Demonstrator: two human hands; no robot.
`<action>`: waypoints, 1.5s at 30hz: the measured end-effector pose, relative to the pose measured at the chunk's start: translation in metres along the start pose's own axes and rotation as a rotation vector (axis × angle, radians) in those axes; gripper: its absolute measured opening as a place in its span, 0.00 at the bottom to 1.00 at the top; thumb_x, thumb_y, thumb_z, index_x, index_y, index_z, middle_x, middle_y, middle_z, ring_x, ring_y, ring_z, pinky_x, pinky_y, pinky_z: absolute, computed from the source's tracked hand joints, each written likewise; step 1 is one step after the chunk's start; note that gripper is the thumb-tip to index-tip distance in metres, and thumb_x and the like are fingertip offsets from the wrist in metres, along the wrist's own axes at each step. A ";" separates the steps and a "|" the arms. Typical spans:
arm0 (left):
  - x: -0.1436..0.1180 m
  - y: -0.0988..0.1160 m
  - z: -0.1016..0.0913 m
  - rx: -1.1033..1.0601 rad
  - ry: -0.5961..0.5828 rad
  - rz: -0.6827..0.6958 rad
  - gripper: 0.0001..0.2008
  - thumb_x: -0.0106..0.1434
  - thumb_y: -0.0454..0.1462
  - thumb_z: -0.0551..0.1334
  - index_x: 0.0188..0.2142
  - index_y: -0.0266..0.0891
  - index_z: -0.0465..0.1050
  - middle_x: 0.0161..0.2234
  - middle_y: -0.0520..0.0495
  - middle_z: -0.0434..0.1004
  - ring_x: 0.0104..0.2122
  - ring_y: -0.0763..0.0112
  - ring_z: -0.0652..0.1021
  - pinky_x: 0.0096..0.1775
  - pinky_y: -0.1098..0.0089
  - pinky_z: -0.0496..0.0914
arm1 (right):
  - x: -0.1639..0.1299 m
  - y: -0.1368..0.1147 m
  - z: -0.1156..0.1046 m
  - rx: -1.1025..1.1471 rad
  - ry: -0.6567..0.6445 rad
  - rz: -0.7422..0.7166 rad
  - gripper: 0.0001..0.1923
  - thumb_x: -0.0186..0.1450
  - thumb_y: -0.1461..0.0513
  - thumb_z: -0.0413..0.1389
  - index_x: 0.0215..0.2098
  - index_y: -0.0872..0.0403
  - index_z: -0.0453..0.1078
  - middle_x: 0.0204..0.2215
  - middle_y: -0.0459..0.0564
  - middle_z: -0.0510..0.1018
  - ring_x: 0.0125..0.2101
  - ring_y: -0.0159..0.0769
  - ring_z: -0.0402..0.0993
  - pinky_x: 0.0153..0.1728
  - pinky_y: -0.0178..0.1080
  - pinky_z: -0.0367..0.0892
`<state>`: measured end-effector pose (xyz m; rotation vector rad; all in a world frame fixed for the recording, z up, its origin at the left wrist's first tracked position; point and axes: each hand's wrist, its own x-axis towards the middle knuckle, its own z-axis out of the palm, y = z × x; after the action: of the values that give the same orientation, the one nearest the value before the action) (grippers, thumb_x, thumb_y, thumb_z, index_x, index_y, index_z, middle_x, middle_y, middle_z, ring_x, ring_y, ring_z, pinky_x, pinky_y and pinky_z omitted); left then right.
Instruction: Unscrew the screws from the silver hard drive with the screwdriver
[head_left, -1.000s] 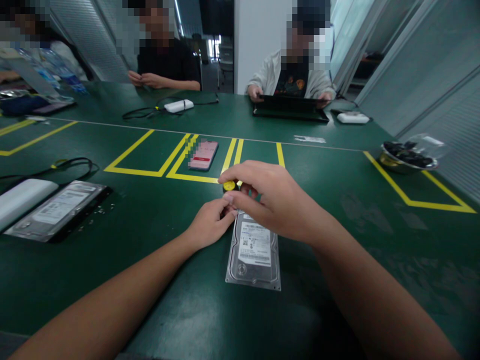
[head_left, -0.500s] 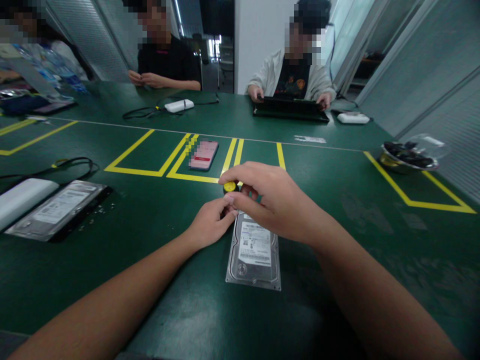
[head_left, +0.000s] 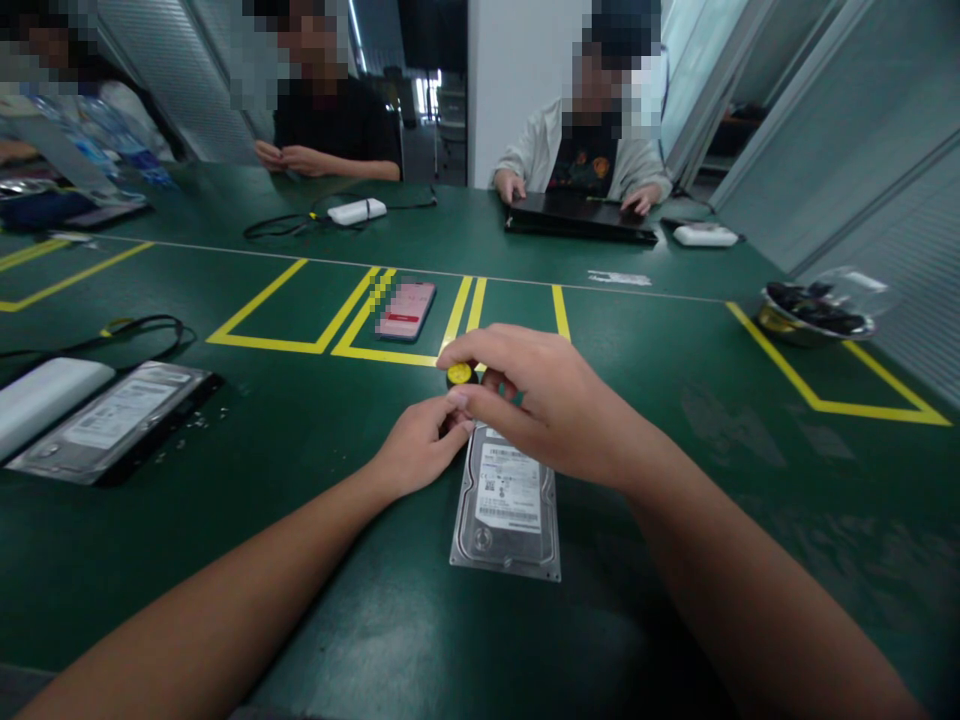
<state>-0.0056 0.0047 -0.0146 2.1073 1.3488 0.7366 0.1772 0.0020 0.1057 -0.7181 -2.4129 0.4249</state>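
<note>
On the dark green table [head_left: 675,400] marked with yellow tape, almost nothing has shifted over the last second: the silver metal hard drive with the white label [head_left: 507,505] lies flat in the same spot, so the work is holding at its far end. The right hand [head_left: 551,400] stays curled over that end, fingers pinched narrow round a small yellow-capped tool [head_left: 459,373], and the left hand [head_left: 420,445] keeps its fingertips closed against the drive's top-left corner.

The person across the table in the pale jacket is shifting one hand [head_left: 636,197] inward over the dark laptop [head_left: 577,215], whose lid is now lying lower and flatter than before.
</note>
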 end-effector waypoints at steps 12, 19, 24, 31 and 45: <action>0.000 0.001 0.000 0.013 0.001 -0.004 0.09 0.65 0.41 0.57 0.35 0.38 0.71 0.37 0.45 0.78 0.39 0.61 0.77 0.41 0.63 0.70 | -0.001 -0.001 0.000 0.019 -0.013 0.004 0.10 0.68 0.63 0.53 0.46 0.58 0.70 0.43 0.52 0.78 0.36 0.33 0.70 0.40 0.36 0.63; 0.000 0.002 0.000 0.007 0.009 0.011 0.10 0.65 0.40 0.55 0.33 0.37 0.70 0.36 0.44 0.77 0.42 0.58 0.76 0.44 0.59 0.70 | -0.001 -0.001 0.002 0.025 -0.022 -0.001 0.11 0.68 0.63 0.53 0.47 0.59 0.70 0.43 0.52 0.77 0.36 0.32 0.70 0.40 0.35 0.63; 0.001 0.003 -0.001 -0.003 0.012 0.006 0.10 0.65 0.40 0.55 0.31 0.38 0.69 0.34 0.44 0.77 0.42 0.57 0.76 0.45 0.59 0.71 | -0.002 0.000 0.004 0.047 -0.032 -0.004 0.12 0.69 0.60 0.52 0.47 0.58 0.69 0.43 0.52 0.77 0.37 0.34 0.70 0.40 0.36 0.62; 0.001 0.005 -0.001 0.004 0.003 -0.001 0.12 0.66 0.40 0.53 0.33 0.37 0.70 0.35 0.43 0.77 0.40 0.57 0.77 0.46 0.57 0.71 | -0.003 0.001 0.005 0.044 -0.039 -0.004 0.13 0.70 0.60 0.52 0.48 0.58 0.69 0.43 0.52 0.77 0.38 0.34 0.70 0.41 0.35 0.63; 0.000 0.007 -0.002 0.002 0.001 -0.004 0.13 0.66 0.42 0.52 0.32 0.37 0.70 0.35 0.42 0.77 0.38 0.57 0.77 0.44 0.56 0.71 | -0.002 0.002 0.006 0.033 -0.035 -0.026 0.13 0.70 0.60 0.52 0.48 0.59 0.69 0.43 0.51 0.77 0.38 0.33 0.70 0.41 0.35 0.63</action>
<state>-0.0026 0.0028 -0.0086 2.1054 1.3545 0.7351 0.1759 0.0011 0.0994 -0.6690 -2.4392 0.4692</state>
